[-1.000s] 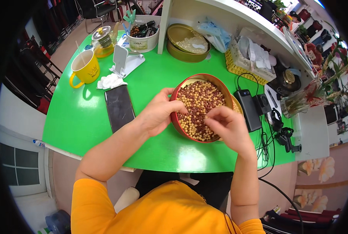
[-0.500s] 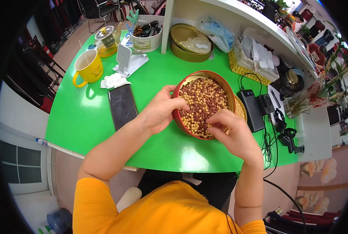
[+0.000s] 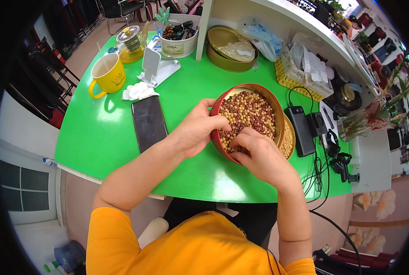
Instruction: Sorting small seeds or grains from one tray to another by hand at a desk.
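Observation:
A round red tin (image 3: 281, 110) with a gold inner wall is on the green table, filled with mixed yellow and reddish-brown beans (image 3: 250, 110). My left hand (image 3: 204, 128) grips the tin's left rim, thumb over the edge and fingers behind the outer wall. Curled into the near side of the beans is my right hand (image 3: 261, 153), thumb and fingers close together. Whatever lies between those fingertips is hidden. A shallow gold dish (image 3: 293, 149) shows at the tin's right, partly covered by it, with yellow beans (image 3: 287, 137) in it.
On the left are a phone (image 3: 148, 121), crumpled tissue (image 3: 139, 91), yellow mug (image 3: 109, 75) and white phone stand (image 3: 165, 73). Behind stand a gold tin (image 3: 229, 64) and a yellow-white basket (image 3: 300, 85). A black power bank (image 3: 299, 130) and cables lie on the right.
My right hand has moved left and down into the beans, its fingers curling closer together. My left hand keeps its hold on the rim. The whole view has shifted slightly.

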`<action>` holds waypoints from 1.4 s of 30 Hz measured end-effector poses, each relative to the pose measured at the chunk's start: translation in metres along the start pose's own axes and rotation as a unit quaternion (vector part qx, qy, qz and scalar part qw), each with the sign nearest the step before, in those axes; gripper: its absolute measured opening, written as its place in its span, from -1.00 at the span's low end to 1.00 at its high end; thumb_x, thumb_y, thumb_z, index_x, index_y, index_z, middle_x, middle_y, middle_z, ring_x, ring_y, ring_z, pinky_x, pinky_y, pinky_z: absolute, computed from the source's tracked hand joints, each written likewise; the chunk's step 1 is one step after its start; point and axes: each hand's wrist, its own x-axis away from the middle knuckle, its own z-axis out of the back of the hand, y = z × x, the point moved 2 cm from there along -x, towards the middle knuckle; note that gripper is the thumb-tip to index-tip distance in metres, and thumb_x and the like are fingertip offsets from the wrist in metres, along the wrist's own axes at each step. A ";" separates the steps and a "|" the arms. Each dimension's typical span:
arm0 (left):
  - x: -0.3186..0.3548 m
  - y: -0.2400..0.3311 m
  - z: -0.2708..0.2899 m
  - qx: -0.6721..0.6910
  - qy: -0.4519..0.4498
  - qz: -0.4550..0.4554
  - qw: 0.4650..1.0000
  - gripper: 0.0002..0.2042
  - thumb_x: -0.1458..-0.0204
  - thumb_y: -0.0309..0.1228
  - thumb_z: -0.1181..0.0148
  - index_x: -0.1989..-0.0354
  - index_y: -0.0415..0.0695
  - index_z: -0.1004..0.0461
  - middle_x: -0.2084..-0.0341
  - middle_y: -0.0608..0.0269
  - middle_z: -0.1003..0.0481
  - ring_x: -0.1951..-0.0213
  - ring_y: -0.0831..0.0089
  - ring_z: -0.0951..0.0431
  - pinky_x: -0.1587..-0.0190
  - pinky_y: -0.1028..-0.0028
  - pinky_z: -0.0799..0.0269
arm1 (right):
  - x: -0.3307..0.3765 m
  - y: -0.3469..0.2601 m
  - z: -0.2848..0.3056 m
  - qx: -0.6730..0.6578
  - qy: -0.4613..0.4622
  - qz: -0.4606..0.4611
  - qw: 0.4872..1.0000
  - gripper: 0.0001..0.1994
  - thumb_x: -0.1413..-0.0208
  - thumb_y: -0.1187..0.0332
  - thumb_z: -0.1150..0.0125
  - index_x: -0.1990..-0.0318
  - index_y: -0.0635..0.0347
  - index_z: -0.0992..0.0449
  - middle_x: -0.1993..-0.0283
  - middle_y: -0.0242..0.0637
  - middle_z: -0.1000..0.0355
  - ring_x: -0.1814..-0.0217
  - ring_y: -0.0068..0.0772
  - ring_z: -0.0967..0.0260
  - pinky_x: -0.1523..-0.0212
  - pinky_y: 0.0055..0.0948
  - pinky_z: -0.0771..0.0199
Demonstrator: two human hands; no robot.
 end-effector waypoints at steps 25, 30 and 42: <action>-0.006 0.016 0.005 0.031 0.060 -0.040 0.997 -0.41 0.19 -0.71 -0.12 -0.09 -0.33 -0.09 0.10 0.01 -0.36 0.07 0.28 -0.45 -0.04 0.34 -0.40 | 0.041 0.085 0.048 -0.480 0.257 -0.207 0.813 -0.78 -0.21 0.50 -0.03 0.04 0.40 -0.46 0.14 -0.22 -0.50 0.10 -0.44 -0.45 0.04 -0.52 -0.45; -0.007 0.010 0.007 0.019 0.048 -0.015 0.999 -0.41 0.19 -0.70 -0.14 -0.09 -0.32 -0.08 0.12 0.03 -0.36 0.09 0.30 -0.46 -0.03 0.34 -0.41 | 0.027 0.061 0.042 -0.258 0.263 -0.153 0.917 -0.81 -0.18 0.51 -0.07 0.08 0.38 -0.48 0.14 -0.28 -0.50 0.12 -0.53 -0.42 0.07 -0.52 -0.41; 0.000 0.006 -0.001 0.008 0.019 -0.007 1.000 -0.39 0.21 -0.70 -0.15 -0.09 -0.31 -0.07 0.10 0.03 -0.34 0.08 0.33 -0.44 0.01 0.37 -0.43 | 0.003 0.006 0.007 -0.009 -0.006 -0.007 1.000 -0.83 0.09 0.53 -0.24 0.29 0.31 -0.49 0.38 -0.16 -0.39 0.29 -0.14 -0.43 0.25 -0.29 -0.44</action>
